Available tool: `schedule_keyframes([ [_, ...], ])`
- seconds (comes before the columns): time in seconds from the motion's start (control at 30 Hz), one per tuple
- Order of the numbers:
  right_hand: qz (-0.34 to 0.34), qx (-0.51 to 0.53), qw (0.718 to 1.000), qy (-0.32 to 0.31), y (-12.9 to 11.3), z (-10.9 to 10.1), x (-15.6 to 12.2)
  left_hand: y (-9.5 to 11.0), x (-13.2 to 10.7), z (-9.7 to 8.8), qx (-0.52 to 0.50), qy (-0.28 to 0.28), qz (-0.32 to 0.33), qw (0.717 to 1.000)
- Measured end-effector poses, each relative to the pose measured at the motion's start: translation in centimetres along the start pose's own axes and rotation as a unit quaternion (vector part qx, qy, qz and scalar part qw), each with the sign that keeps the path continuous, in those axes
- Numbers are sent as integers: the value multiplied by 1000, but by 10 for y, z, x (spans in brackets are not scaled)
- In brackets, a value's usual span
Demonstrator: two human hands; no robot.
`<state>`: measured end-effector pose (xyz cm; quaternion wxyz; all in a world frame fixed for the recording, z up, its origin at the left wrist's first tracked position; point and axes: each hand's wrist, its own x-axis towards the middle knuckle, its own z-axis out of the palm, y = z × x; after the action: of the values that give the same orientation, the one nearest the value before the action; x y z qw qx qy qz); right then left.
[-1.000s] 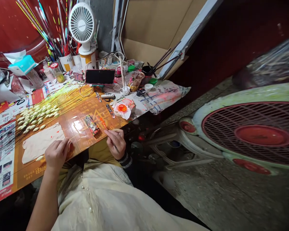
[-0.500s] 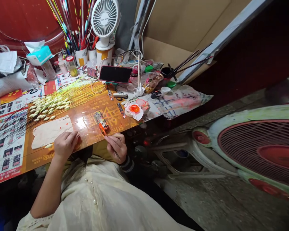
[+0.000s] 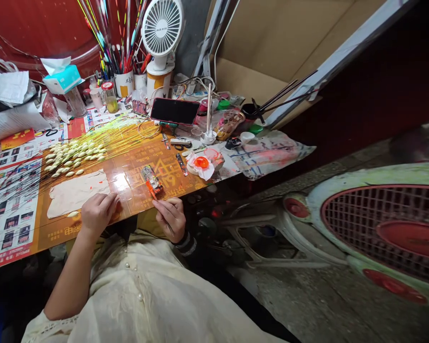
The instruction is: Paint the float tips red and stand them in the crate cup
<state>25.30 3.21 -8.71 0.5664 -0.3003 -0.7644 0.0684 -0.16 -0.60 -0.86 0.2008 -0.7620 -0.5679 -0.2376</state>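
Note:
My right hand (image 3: 170, 218), fingers pinched, is at the table's front edge. It grips a thin paintbrush whose orange tip (image 3: 151, 189) rests at a small paint-smeared block (image 3: 152, 181). My left hand (image 3: 98, 212) is closed by the lower right corner of a pale cloth (image 3: 76, 193) with small orange specks. What its fingers hold is hidden. Just left of that hand lies one pale oval bead (image 3: 72, 214), partly beside the cloth. Several similar pale beads on thin stems (image 3: 75, 155) lie in rows behind the cloth.
A dish of orange paint (image 3: 201, 163) stands on white tissue to the right. Behind are a phone (image 3: 175, 111), a small white fan (image 3: 162, 28), a cup of brushes (image 3: 124, 85) and a glass jar (image 3: 109, 97). A large floor fan (image 3: 396, 224) stands right of the table.
The view has shifted slightly. My right hand has drawn a little down and left with the brush, its tip staying at the block. My left hand keeps its place.

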Motion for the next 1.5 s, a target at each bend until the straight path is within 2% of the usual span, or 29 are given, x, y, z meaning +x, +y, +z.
schedule_keyframes([
  [0.67, 5, 6, 999, 36, -2, -1, 2, -3, -2, 3, -24, -15, -24, 999],
  [0.93, -28, 9, 999, -11, -14, 2, -1, 2, 0, -1, 1, -5, -7, 1000],
  [1.5, -4, -24, 998, -53, -15, 9, -8, 4, -1, -1, -27, -23, -40, 999],
])
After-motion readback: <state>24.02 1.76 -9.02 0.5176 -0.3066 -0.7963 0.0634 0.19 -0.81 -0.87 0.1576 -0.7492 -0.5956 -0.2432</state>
